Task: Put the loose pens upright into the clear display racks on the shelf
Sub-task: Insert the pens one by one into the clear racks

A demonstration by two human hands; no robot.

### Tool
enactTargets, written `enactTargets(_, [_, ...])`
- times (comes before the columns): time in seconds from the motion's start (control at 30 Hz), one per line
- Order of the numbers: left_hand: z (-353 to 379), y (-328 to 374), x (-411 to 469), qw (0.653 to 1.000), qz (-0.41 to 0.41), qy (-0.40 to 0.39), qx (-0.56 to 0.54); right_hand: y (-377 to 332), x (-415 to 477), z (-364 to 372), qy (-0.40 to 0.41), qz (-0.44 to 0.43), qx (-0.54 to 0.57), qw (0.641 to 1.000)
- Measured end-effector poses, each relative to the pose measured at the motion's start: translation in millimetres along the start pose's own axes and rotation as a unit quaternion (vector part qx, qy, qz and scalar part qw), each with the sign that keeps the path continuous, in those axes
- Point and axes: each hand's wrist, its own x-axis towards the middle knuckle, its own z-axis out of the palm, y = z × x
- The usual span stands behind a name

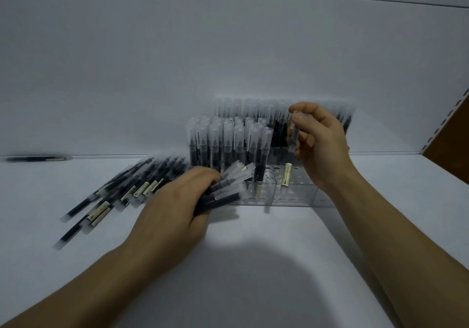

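Two bare hands at work over a pen rack on a white shelf (279, 246).

The left hand (172, 201) reaches in from the near left, forearm low over the shelf and knuckles up, its fingers curled round a small bundle of pens (229, 188) whose clear caps fan out towards the rack. The right hand (324, 147) is raised higher, wrist bent. Its fingers (305, 137) pinch a single pen (293, 135) held upright just above the clear display rack (302, 190), over the open holes on the rack's right side. The rack's left part is already packed with standing pens (228, 140). A heap of loose pens (121, 190) lies flat on the shelf just left of the left hand, and one stray pen (35, 159) lies far off to the left against the back wall.
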Motion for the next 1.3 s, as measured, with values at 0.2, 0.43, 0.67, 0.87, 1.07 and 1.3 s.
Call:
enactTargets(0.2, [-2,-1,-3,0.999,-0.022,0.02,0.042,-5,1,-1,0.074,-0.062,-0.061,0.994])
enactTargets(0.43, [0,-1,-5,0.989,-0.036,0.026,-0.143,-10,-3,0,0.127,-0.21,-0.207,0.947])
enactTargets(0.67, [6,8,-2,0.921,-0.143,0.006,-0.361,-7,-7,6,0.061,-0.268,-0.3,0.914])
enactTargets(0.87, [10,5,0,0.868,-0.185,0.014,-0.461,0,-10,9,0.003,-0.273,-0.366,0.89])
enactTargets(1.07, [11,4,0,0.868,-0.191,0.002,-0.459,3,-12,11,-0.031,-0.276,-0.388,0.879])
enactTargets(1.3, [11,1,0,0.859,-0.199,0.008,-0.471,5,-12,13,-0.036,-0.305,-0.437,0.846])
